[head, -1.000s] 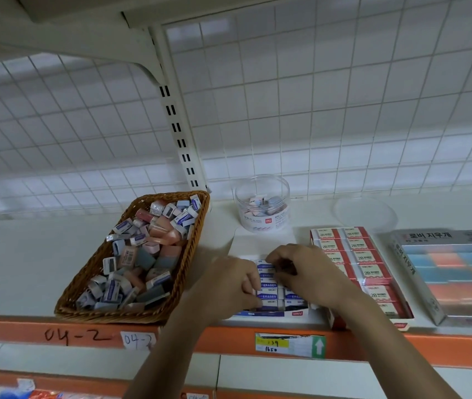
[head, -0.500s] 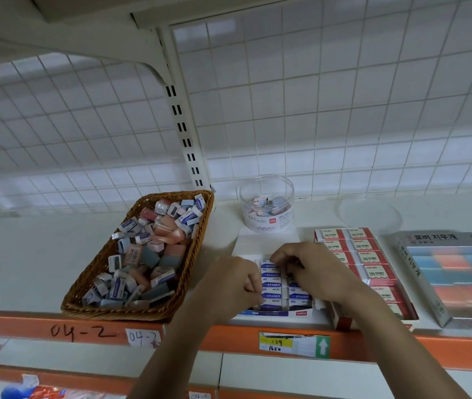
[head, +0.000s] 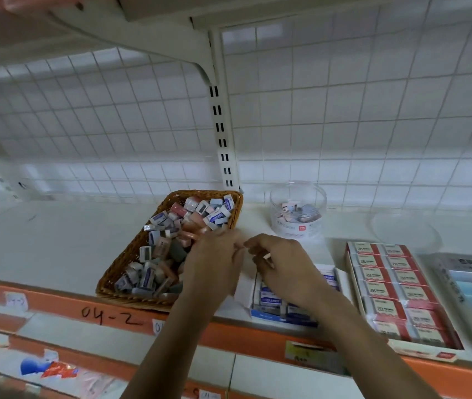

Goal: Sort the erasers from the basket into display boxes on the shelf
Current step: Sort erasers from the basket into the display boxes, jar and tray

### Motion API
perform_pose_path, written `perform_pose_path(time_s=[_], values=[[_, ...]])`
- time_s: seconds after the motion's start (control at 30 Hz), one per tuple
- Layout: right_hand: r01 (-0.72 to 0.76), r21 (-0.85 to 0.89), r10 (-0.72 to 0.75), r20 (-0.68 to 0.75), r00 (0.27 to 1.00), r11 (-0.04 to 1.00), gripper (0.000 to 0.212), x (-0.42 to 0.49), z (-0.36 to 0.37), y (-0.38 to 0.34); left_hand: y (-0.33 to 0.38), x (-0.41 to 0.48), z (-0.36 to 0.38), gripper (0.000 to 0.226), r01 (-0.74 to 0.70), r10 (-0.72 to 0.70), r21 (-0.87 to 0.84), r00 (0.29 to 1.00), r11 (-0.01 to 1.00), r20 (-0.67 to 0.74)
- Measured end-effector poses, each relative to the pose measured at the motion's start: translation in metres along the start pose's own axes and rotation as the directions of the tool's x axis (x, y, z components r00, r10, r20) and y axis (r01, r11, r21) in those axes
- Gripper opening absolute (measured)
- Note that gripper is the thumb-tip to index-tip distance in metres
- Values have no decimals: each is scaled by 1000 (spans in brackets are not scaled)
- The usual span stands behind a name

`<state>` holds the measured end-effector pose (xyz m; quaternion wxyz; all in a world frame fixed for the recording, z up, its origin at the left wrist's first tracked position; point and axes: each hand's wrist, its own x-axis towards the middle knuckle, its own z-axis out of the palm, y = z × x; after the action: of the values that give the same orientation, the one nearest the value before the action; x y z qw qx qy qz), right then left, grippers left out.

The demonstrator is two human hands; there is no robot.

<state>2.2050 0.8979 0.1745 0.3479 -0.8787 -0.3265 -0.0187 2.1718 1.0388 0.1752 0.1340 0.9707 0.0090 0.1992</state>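
Observation:
A brown wicker basket (head: 114, 283) on the white shelf holds a heap of several mixed erasers (head: 165, 240) in blue-white, pink and grey sleeves. My left hand (head: 214, 263) is blurred at the basket's right rim, fingers stretched over the erasers and nothing seen in it. My right hand (head: 280, 263) hovers just right of it, above the blue-and-white display box (head: 269, 300). Its fingers are loosely curled and I see no eraser in them. Rows of blue-white erasers fill the box, and my right wrist hides part of them.
A red display box (head: 395, 292) of red-white erasers stands right of the blue one, with a pastel eraser box (head: 470, 295) beyond it. A clear round jar (head: 298, 214) and its lid (head: 404, 228) sit at the back. The shelf's orange front edge (head: 56, 300) runs below.
Both hands have lifted off the erasers in the blue-and-white box and shifted left and back. The left hand now reaches the basket's rim.

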Motion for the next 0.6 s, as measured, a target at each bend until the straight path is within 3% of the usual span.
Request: perform_pose_path(time_s=[0.17, 0.27, 0.47, 0.6], values=[[141, -84, -138, 40, 990, 986, 45, 22, 35, -40, -39, -5, -9, 17, 64, -60, 109, 998, 992, -37], [156, -76, -147, 110, 983, 985, 57, 33, 46, -56, -60, -8, -15, 17, 129, -136, 173, 990, 976, 26], [173, -385, 6, 423, 906, 907, 20, 63, 61, -65, -81, -11, -12, 26, 218, -315, 357, 918, 909, 242], [218, -483, 39, 468, 883, 848, 8, 75, 66, -65, -82, -8, -8, 27, 206, -306, 371, 923, 906, 235]])
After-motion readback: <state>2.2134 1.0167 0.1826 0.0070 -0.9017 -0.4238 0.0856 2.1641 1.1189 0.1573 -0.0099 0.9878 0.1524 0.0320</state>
